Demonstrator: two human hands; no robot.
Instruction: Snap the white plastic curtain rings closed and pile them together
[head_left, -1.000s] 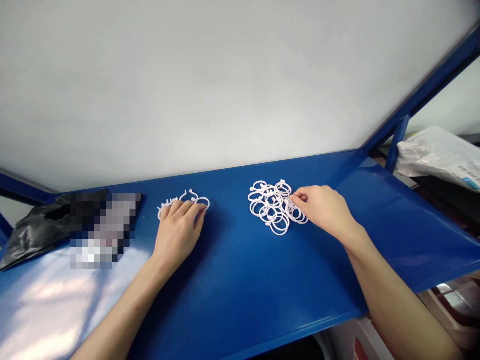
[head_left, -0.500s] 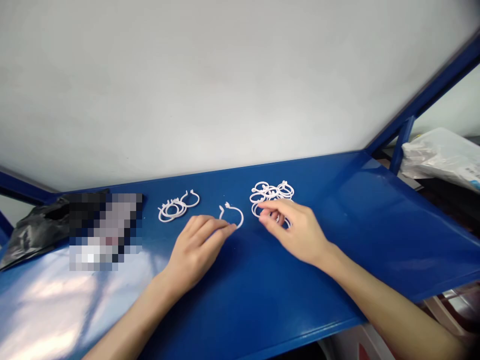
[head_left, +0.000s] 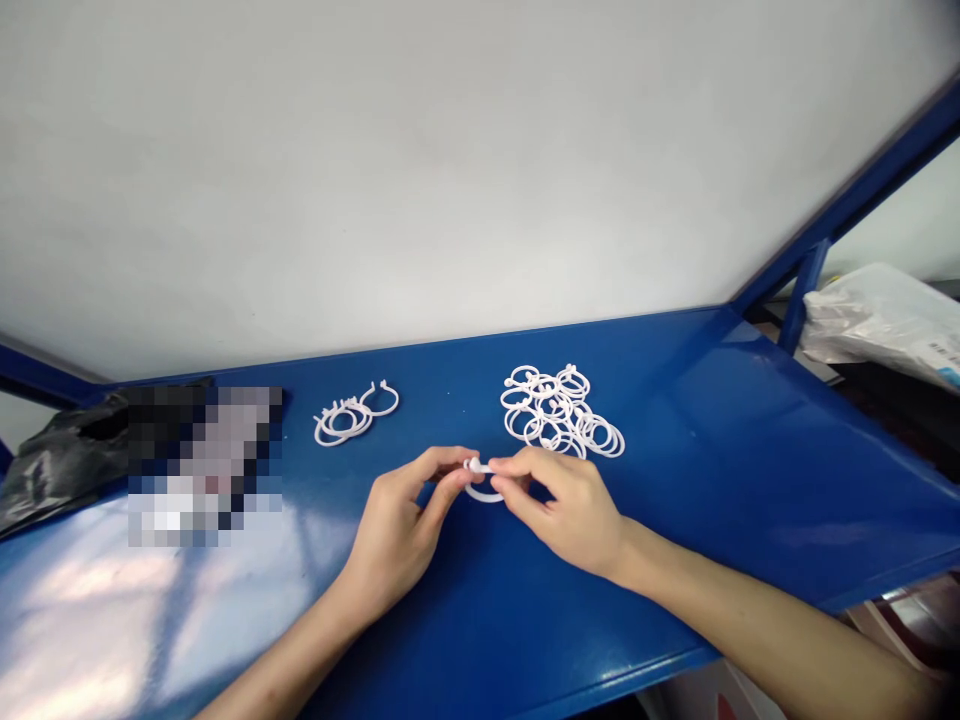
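A white plastic curtain ring (head_left: 484, 494) is held between my two hands over the blue surface. My left hand (head_left: 403, 525) pinches it near its knobbed ends. The thumb and fingers of my right hand (head_left: 574, 512) are closed on its right side. Whether the ring's ends are joined is hard to see behind the fingertips. Just beyond my right hand lies a loose pile of white rings (head_left: 534, 430), several of them overlapping. To the left is a smaller group of similar rings (head_left: 341, 424), and the rightmost one (head_left: 395, 404) has a gap between its ends.
The blue metal shelf (head_left: 637, 360) meets a pale wall (head_left: 450, 180) at the back. A black plastic bag (head_left: 67, 455) lies on the left beside a blurred-out object (head_left: 225, 440). Blue frame bars (head_left: 806, 290) and a clear plastic package (head_left: 877, 315) are at the right.
Lifted from the shelf, the open ring has come nearer to me and is in both hands. My right hand has drawn back from the right pile, uncovering more rings there.
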